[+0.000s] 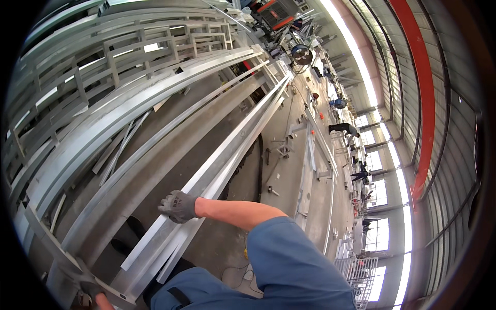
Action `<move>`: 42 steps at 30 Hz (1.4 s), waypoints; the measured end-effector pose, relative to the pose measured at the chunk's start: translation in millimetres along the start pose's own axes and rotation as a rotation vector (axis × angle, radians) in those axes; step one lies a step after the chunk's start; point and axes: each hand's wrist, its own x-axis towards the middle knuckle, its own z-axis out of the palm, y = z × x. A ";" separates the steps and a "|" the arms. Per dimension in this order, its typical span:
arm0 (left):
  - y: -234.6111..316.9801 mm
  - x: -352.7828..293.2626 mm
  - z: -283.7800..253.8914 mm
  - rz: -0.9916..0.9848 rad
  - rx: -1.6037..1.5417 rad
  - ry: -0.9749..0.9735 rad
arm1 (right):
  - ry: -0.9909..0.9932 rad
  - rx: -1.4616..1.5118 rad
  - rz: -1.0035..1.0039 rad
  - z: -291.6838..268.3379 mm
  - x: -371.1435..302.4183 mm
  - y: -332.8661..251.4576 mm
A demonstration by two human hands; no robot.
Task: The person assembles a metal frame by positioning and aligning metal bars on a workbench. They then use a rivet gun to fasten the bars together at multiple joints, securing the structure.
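My right hand (178, 206), in a grey work glove, is closed over a long silvery metal bar (218, 157) that runs from near my body to the far centre. Other long metal bars (173, 258) lie close alongside it. At the lower left edge is my left hand (89, 284), also gloved in grey and blurred. It is beside a metal crosspiece (51, 240) that spans the near ends of the long members. The left fingers are too smeared to make out.
Stacked ladder-like metal frames (111, 64) fill the upper left. A wide metal beam (129, 103) lies between them and me. A round fan (301, 55) stands far off. On the right, people (343, 128) work among metal parts. A red beam (423, 103) crosses the roof.
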 end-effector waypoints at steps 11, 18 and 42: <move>223.4 -85.9 -34.9 0.615 0.010 -0.770 | -0.111 -0.024 -0.022 -11.5 25.1 7.8; 150.9 -54.6 -58.6 0.614 -0.142 -0.554 | 0.039 0.017 -0.118 -15.6 81.6 -37.1; 56.1 -67.5 -80.6 -0.457 -0.146 -0.331 | -0.009 -0.047 0.105 -18.6 62.8 45.4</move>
